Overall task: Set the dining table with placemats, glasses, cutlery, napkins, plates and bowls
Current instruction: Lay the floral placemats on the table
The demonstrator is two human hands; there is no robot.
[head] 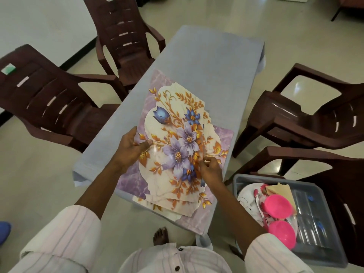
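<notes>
Presently in hand: stack of floral placemats (177,138), fanned out over the near end of the table (206,62). The lowest, purple-edged one seems to lie on the cloth, but I cannot be sure.
Left hand (132,148): grips the stack's left edge, thumb on top.
Right hand (210,170): pinches the right edge of an upper mat, apparently peeling one off.
Table: covered with a grey cloth.
Bin (275,179): grey, on the near right chair; holds a plate (246,198), two pink bowls (277,206) and tan napkins (279,191). Cutlery and glasses not clearly made out.
Chairs (49,91): four, brown plastic, around the table.
Progress: very early — no mat laid at a seat yet, as far as I can judge; glasses, cutlery, napkins, plates and bowls all left.
</notes>
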